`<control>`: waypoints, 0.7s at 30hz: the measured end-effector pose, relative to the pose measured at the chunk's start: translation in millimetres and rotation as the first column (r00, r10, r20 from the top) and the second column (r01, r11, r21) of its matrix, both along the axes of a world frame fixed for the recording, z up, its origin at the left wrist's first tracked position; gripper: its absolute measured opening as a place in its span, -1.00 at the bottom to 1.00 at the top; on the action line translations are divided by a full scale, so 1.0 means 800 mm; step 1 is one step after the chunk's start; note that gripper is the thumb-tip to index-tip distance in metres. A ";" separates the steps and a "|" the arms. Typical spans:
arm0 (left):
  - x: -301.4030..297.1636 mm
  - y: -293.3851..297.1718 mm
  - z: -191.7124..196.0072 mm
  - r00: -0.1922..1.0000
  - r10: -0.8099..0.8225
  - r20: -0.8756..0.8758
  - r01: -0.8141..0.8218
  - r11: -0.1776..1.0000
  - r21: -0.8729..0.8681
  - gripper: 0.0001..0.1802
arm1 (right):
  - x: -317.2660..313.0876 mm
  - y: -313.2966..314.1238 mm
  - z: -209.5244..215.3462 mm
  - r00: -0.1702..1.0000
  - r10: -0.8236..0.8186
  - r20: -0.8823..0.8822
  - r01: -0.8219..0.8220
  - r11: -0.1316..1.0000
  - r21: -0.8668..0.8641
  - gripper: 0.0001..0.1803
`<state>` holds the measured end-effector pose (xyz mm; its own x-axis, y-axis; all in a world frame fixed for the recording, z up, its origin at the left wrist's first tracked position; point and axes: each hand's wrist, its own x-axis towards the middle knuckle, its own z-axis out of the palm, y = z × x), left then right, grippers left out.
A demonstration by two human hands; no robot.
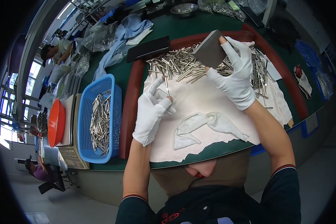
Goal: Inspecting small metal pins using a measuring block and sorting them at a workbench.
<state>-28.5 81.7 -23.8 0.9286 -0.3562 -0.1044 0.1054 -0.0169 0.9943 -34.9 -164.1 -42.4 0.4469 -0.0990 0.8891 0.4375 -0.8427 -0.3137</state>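
Observation:
Between the bare thumb tip and forefinger of my left hand (150, 112), in a white glove with cut fingertips, a slim shiny metal pin (167, 88) stands nearly upright. My right hand (235, 76), gloved the same way, grips a flat dark grey block (211, 50) by its right side, thumb below and fingers above. The block is raised and tilted over a heap of similar metal pins (177, 61) at the far side of the pale cloth (190, 99). A crumpled white rag (212, 125) lies on the cloth nearer to me.
Dark red padded bars (132, 108) border the work area. To the left stands a blue plastic basket (117, 123) holding many pins, with a red bowl (56, 123) beyond. A black case (148, 48) and a steel bowl (183, 9) sit farther back. Other people work at left.

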 end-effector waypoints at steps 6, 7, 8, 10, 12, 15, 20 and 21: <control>0.022 0.019 -0.017 0.826 0.101 0.554 -0.424 0.758 0.495 -0.53 | 0.004 -0.003 0.001 0.999 -0.009 0.037 0.009 1.000 0.003 -0.20; 0.025 0.022 -0.020 0.827 0.102 0.554 -0.428 0.752 0.501 -0.53 | 0.003 -0.003 0.001 0.999 -0.015 0.048 0.016 1.000 -0.025 -0.20; 0.026 0.025 -0.021 0.821 0.042 0.569 -0.414 0.730 0.544 -0.58 | 0.003 -0.003 0.001 0.998 -0.020 0.059 0.023 0.998 -0.054 -0.19; 0.026 0.029 -0.016 0.814 0.010 0.581 -0.409 0.721 0.560 -0.74 | 0.001 -0.002 0.002 0.998 -0.018 0.059 0.021 0.999 -0.050 -0.18; 0.020 0.024 -0.008 0.866 0.118 0.485 -0.368 0.807 0.461 -0.76 | -0.001 -0.002 0.005 0.999 -0.010 0.048 0.013 0.998 -0.054 -0.18; 0.021 0.020 -0.009 0.911 0.246 0.330 -0.323 0.924 0.203 -0.80 | -0.002 -0.003 0.005 0.998 -0.037 0.054 0.040 0.997 -0.062 -0.19; 0.024 0.014 -0.007 0.922 0.293 0.255 -0.310 0.950 0.028 -0.87 | -0.002 -0.001 0.003 0.999 -0.022 0.034 0.023 0.999 -0.028 -0.22; 0.026 0.015 -0.010 0.920 0.299 0.255 -0.311 0.950 0.007 -0.87 | -0.002 -0.001 0.003 0.999 -0.006 0.043 0.007 1.000 -0.024 -0.22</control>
<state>-7.3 93.6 -31.5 0.9897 -0.0518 0.1332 -0.1367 -0.0701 0.9881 -36.3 -164.8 -40.0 0.4077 -0.0805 0.9096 0.4444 -0.8527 -0.2746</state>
